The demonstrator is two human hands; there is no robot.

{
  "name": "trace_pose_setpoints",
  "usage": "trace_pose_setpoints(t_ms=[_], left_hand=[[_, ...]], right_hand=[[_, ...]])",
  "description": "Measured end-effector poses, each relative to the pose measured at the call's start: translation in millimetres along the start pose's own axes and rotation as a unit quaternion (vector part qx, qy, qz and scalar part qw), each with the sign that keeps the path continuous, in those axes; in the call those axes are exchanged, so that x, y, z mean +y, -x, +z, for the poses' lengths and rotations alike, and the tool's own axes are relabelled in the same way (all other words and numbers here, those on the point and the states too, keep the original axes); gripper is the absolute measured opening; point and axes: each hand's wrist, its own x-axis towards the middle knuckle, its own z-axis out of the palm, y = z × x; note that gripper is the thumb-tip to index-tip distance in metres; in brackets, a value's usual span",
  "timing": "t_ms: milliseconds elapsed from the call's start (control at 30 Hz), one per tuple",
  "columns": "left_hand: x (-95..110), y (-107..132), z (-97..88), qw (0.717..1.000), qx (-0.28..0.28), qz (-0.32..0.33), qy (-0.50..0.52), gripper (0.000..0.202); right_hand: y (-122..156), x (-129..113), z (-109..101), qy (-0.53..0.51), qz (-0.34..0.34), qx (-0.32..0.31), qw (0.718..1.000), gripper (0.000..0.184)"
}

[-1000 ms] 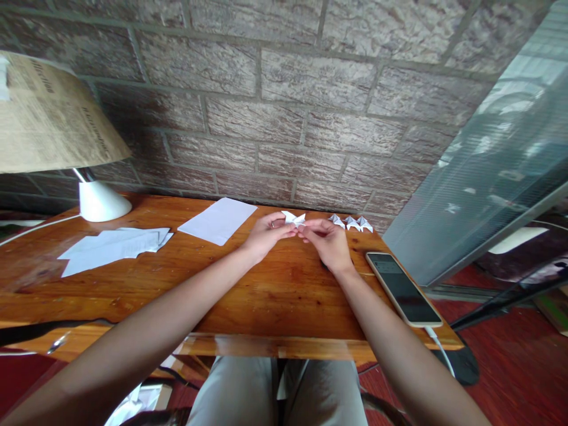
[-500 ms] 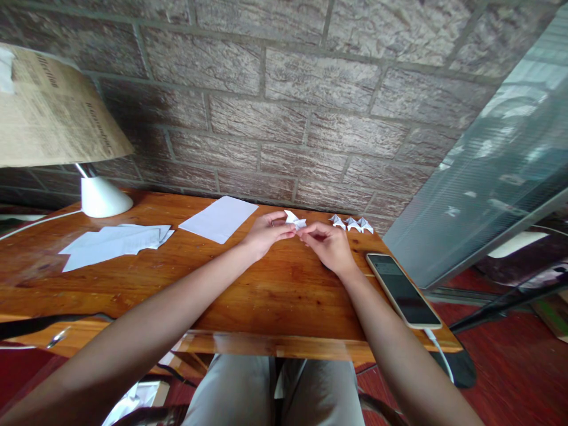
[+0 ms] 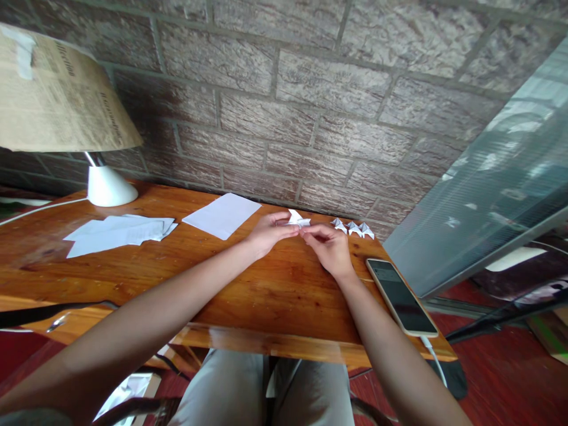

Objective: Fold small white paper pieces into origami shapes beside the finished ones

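Observation:
A small white folded paper piece (image 3: pixel 296 218) with pointed flaps is held up over the wooden table (image 3: pixel 266 296). My left hand (image 3: pixel 270 233) grips it from the left, fingers closed on its edge. From the other side, my right hand (image 3: pixel 327 244) pinches its lower right corner between thumb and fingertips. The fingers cover part of the folds. Beyond my right hand, near the wall, three finished-looking folded paper shapes (image 3: pixel 354 229) stand in a row on the table.
A stack of white paper (image 3: pixel 222 216) and overlapping loose sheets (image 3: pixel 118 232) lie on the left. Behind them stands a lamp (image 3: pixel 110 186) with a printed shade. A phone (image 3: pixel 402 297) with a charging cable rests at the right edge. A brick wall (image 3: pixel 248 124) borders the back.
The view has tilted slightly, shifting the lamp and papers in the picture. Both hands stay on the folded paper, which has turned a little between the fingers.

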Motion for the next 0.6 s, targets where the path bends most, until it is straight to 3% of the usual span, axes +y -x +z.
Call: trace_pose_setpoints(t_ms=[267, 600], left_hand=[[-5.7, -4.5, -5.4, 0.998, 0.011, -0.032, 0.047, 0.034], [-3.0, -6.4, -6.9, 0.999, -0.010, -0.026, 0.045, 0.028]], right_hand=[[-0.8, -7.9, -3.6, 0.136, -0.088, -0.036, 0.986, 0.014], [1.1, -4.9, -2.3, 0.137, -0.100, -0.007, 0.985, 0.016]])
